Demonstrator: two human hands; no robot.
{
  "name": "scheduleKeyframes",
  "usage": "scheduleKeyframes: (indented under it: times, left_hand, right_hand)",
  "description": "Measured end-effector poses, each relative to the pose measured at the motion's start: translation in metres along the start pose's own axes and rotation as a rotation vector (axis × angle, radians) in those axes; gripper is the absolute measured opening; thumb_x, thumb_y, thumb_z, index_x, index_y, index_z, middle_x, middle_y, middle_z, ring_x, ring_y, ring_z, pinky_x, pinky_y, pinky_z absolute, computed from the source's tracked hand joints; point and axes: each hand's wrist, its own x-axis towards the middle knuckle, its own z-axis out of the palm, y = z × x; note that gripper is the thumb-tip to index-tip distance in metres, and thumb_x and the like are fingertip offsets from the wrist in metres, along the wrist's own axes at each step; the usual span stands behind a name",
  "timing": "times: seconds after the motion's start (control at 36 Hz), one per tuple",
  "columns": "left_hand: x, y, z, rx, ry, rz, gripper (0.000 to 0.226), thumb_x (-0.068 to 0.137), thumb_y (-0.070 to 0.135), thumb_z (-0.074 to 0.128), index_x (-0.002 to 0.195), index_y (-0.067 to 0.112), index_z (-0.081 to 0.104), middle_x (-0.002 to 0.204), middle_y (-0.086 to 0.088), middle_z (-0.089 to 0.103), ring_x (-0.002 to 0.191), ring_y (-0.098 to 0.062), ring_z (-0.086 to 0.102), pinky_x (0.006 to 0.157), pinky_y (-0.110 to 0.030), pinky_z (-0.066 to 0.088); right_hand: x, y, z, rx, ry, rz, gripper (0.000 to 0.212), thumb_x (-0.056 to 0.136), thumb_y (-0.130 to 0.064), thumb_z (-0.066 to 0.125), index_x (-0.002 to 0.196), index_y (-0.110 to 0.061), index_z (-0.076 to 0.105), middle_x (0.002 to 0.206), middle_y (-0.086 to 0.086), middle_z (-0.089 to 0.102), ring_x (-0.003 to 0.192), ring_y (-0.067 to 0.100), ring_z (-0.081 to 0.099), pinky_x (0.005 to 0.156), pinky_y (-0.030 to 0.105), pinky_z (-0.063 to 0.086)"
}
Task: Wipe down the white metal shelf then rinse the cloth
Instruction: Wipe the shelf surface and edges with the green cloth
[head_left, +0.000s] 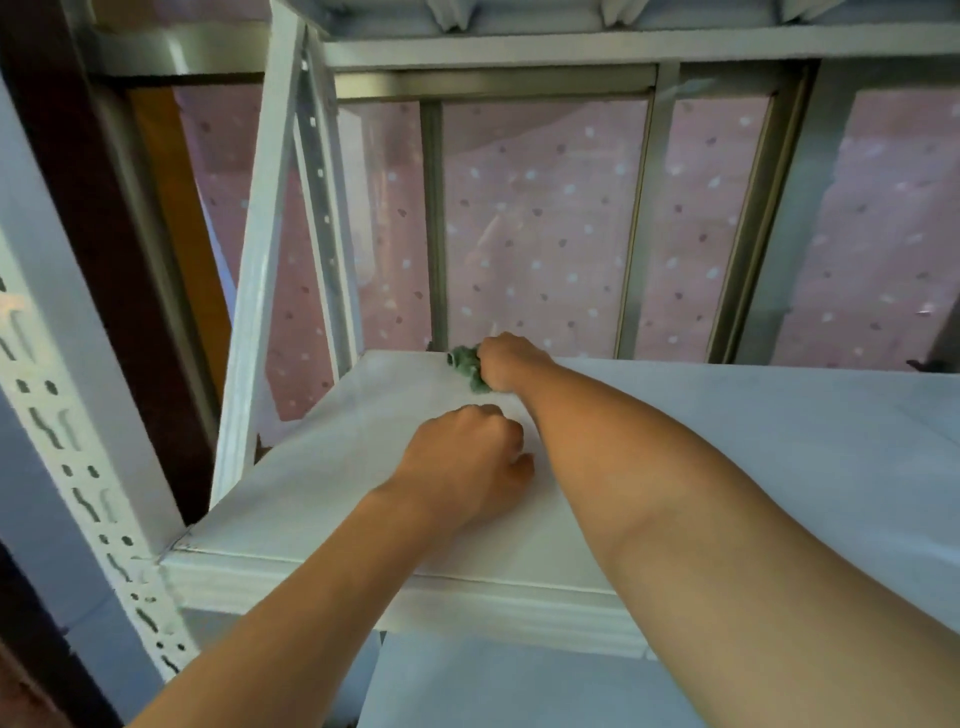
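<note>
shelf (337, 467): white | cloth (464, 362): green | curtain (545, 234): pink, pale and dark dots

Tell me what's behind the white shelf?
Behind the shelf is a window covered with a pink spotted sheet. The sheet hides the outside; the right hand and green cloth hide some frame.

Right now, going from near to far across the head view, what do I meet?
Front edge of the shelf → left hand resting on it → right hand gripping the cloth at the back edge → window.
</note>
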Motion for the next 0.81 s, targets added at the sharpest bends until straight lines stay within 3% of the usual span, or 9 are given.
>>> scheduleKeyframes:
  times: [0.14, 0.25, 0.39, 0.53, 0.61, 0.69, 0.81]
  left_hand:
    - [0.017, 0.024, 0.006, -0.051, -0.004, -0.024, 0.032, 0.091, 0.040, 0.047, 0.070, 0.018, 0.057, 0.082, -0.002, 0.059, 0.080, -0.030, 0.061, 0.061, -0.032, 0.040]
    - [0.032, 0.061, 0.009, -0.095, -0.016, -0.029, 0.032, 0.093, 0.039, 0.047, 0.075, 0.018, 0.062, 0.083, -0.006, 0.062, 0.081, -0.032, 0.062, 0.063, -0.031, 0.037]
    - [0.053, 0.113, 0.013, -0.102, -0.043, -0.018, 0.031, 0.093, 0.038, 0.050, 0.095, 0.015, 0.072, 0.096, -0.008, 0.068, 0.087, -0.032, 0.063, 0.067, -0.032, 0.041]
    - [0.068, 0.161, 0.018, -0.094, -0.053, -0.017, 0.026, 0.092, 0.035, 0.052, 0.088, 0.016, 0.069, 0.093, -0.008, 0.068, 0.080, -0.029, 0.060, 0.064, -0.032, 0.037]
    - [0.074, 0.186, 0.025, -0.104, -0.060, -0.010, 0.023, 0.091, 0.033, 0.052, 0.082, 0.017, 0.066, 0.092, -0.008, 0.067, 0.078, -0.028, 0.060, 0.063, -0.032, 0.036]
    - [0.079, 0.209, 0.032, -0.130, -0.041, -0.031, 0.021, 0.088, 0.031, 0.051, 0.070, 0.022, 0.050, 0.086, -0.007, 0.065, 0.075, -0.029, 0.059, 0.061, -0.031, 0.036]
    - [0.082, 0.225, 0.042, -0.082, 0.004, -0.020, 0.024, 0.090, 0.035, 0.049, 0.078, 0.019, 0.062, 0.086, -0.003, 0.063, 0.078, -0.028, 0.061, 0.062, -0.031, 0.037]
  right_hand:
    - [-0.012, 0.040, -0.001, 0.005, 0.007, 0.032, 0.041, 0.099, -0.013, 0.049, 0.138, -0.008, 0.055, 0.137, 0.013, 0.055, 0.122, 0.033, 0.057, 0.093, 0.037, 0.046]
    - [-0.022, 0.073, -0.003, 0.015, 0.014, 0.032, 0.039, 0.098, -0.014, 0.047, 0.135, -0.010, 0.058, 0.133, 0.012, 0.058, 0.118, 0.032, 0.059, 0.084, 0.035, 0.043]
    - [-0.036, 0.123, -0.004, 0.024, 0.022, 0.013, 0.029, 0.096, -0.013, 0.048, 0.120, -0.011, 0.065, 0.119, 0.011, 0.064, 0.102, 0.030, 0.063, 0.074, 0.033, 0.043]
    - [-0.055, 0.171, -0.006, 0.035, 0.064, -0.003, 0.023, 0.095, -0.012, 0.048, 0.110, -0.012, 0.066, 0.107, 0.009, 0.065, 0.076, 0.024, 0.053, 0.066, 0.032, 0.038]
    - [-0.063, 0.195, -0.005, 0.047, 0.074, -0.014, 0.024, 0.097, -0.013, 0.048, 0.114, -0.011, 0.066, 0.109, 0.009, 0.065, 0.082, 0.026, 0.056, 0.068, 0.031, 0.040]
    - [-0.068, 0.216, -0.005, 0.054, 0.066, -0.016, 0.025, 0.098, -0.013, 0.049, 0.117, -0.012, 0.065, 0.112, 0.009, 0.066, 0.082, 0.025, 0.054, 0.070, 0.032, 0.041]
    - [-0.070, 0.236, -0.005, 0.039, 0.062, -0.033, 0.028, 0.098, -0.015, 0.050, 0.122, -0.014, 0.065, 0.115, 0.009, 0.064, 0.093, 0.026, 0.060, 0.072, 0.032, 0.041]
